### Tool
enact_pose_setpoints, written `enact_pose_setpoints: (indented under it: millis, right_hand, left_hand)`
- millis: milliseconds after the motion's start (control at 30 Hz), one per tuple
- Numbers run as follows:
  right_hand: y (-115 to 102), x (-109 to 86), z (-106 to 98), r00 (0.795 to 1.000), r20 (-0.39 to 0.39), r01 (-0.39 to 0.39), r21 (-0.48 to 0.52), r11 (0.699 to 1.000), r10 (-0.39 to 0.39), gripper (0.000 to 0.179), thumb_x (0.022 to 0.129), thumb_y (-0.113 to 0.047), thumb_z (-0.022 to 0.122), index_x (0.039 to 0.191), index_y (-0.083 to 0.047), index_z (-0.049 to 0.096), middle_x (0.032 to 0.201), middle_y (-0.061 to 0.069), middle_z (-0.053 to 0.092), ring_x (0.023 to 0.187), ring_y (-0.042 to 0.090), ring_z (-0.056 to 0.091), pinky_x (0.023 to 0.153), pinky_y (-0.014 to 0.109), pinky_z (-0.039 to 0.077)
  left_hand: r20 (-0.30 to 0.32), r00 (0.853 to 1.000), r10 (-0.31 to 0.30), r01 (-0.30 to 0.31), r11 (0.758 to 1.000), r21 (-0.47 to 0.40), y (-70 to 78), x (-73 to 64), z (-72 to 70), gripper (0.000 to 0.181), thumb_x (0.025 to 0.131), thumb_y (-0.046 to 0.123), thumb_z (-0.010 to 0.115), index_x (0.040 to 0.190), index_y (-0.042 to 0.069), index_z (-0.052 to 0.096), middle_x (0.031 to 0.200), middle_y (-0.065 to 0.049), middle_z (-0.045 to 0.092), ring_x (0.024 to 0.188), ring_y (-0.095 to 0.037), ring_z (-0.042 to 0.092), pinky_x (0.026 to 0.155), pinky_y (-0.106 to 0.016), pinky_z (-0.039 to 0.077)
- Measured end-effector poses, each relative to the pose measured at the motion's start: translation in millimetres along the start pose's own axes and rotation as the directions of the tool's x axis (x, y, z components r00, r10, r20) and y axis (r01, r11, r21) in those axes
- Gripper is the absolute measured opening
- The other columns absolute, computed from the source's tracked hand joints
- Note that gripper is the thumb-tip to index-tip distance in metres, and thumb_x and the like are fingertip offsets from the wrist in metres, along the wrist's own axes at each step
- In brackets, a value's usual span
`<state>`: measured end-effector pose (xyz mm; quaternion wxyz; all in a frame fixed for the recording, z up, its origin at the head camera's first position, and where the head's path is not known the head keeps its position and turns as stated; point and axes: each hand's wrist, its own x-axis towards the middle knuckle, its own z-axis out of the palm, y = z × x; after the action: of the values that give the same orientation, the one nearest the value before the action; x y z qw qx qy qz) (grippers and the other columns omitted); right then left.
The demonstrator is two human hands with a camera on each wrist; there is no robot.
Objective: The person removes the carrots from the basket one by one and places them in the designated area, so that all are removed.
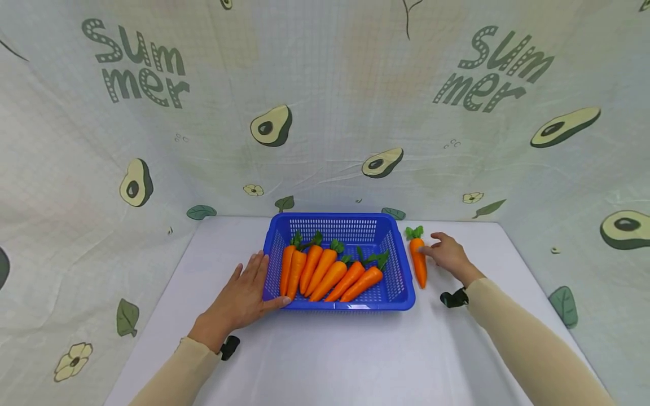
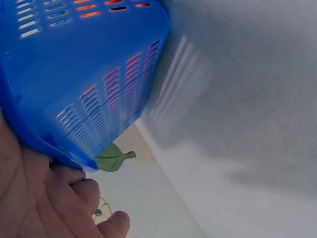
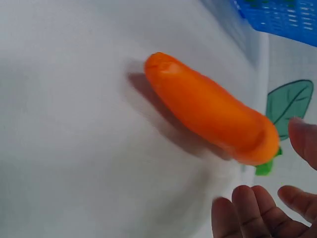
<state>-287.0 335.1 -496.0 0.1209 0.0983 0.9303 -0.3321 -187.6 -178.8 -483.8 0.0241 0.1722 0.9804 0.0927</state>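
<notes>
Beige-sleeved, the left hand (image 1: pixel 241 296) I'm monitoring remotely is resting, fingers extended and ungripping, on the left rim of a blue perforated plastic basket (image 1: pixel 350 306); seven tapered orange carrots (image 1: pixel 322 269) are lying inside. Right of it, the unclenched right hand (image 1: pixel 451 256) is hovering beside a lone green-topped orange carrot (image 1: pixel 418 265). Avocado-printed cloth (image 1: pixel 325 186) is hanging behind.

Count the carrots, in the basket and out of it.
8. Seven carrots lie side by side in the blue basket; the eighth carrot lies on the white table right of it, by the right hand. Any beneath the row would be hidden.
</notes>
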Motion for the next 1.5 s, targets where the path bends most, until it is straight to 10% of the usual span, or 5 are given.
enact_pose_setpoints:
  millis: [367,933,1500]
  right_hand:
    - [-60,-30.6,-26,0.974,-0.133,0.17,-0.101,0.98,-0.183,0.074,0.107,-0.04,0.06,0.158,0.006,0.035,0.145,0.036,0.053,0.127,0.053,0.058,0.1,0.063,0.056]
    - [-181,-44.8,34,0.894,0.117,0.437,-0.019,0.899,-0.432,0.065,0.102,-0.033,0.068,0.156,-0.004,0.047,0.143,0.026,0.062,0.123,0.042,0.066,0.102,0.055,0.057]
    - [-188,-38.8,80,0.859,0.271,0.462,-0.045,0.886,-0.434,0.059,0.099,-0.021,0.072,0.154,-0.007,0.052,0.145,0.024,0.062,0.127,0.037,0.064,0.104,0.051,0.057]
  left_hand:
    - [0.007,0.999,-0.032,0.032,0.999,-0.011,4.3,-2.0,-1.9,0.121,0.091,0.085,0.05,0.166,-0.006,0.019,0.173,-0.026,0.02,0.161,-0.043,0.021,0.129,-0.065,0.019]
    - [0.028,0.999,-0.035,0.036,0.999,-0.037,2.5,0.1,3.6,0.121,0.091,0.084,0.052,0.166,-0.005,0.018,0.174,-0.025,0.017,0.162,-0.042,0.019,0.13,-0.063,0.017]
    - [0.018,1.0,-0.016,0.016,0.999,-0.028,0.6,-0.5,1.7,0.121,0.091,0.085,0.05,0.166,-0.004,0.018,0.175,-0.024,0.017,0.162,-0.041,0.019,0.13,-0.062,0.019]
